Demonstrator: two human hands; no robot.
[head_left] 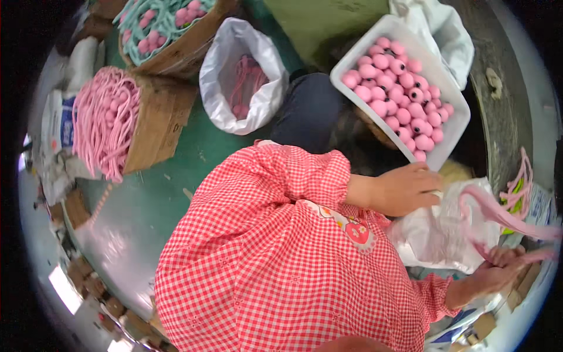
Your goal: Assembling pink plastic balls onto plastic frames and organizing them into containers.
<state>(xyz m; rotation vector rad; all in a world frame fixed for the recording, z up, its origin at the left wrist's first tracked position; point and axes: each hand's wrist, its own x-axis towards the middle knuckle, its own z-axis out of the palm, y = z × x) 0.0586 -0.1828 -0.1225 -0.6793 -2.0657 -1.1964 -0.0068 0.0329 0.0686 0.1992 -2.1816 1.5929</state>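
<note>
My right hand (497, 271) is closed around a pink rope (510, 222) at the right side. The rope loops up from the hand and runs off toward the right rim, slightly blurred. My left hand (406, 189) is beside the near corner of a white plastic bin (458, 138), palm down with the fingers stretched out and nothing visible in them. Pink balls (404, 97), several with dark holes, fill the bin. A clear plastic bag (437, 232) with whitish contents lies between my two hands, close to the left fingertips.
At the left stand a cardboard box (158, 126) of pink ropes and another box (182, 50) with teal ropes and pink balls. A white-lined sack (220, 97) holds some pink pieces. More pink cord (524, 176) lies over something yellow-green at the right. A white cloth sack (448, 38) adjoins the bin.
</note>
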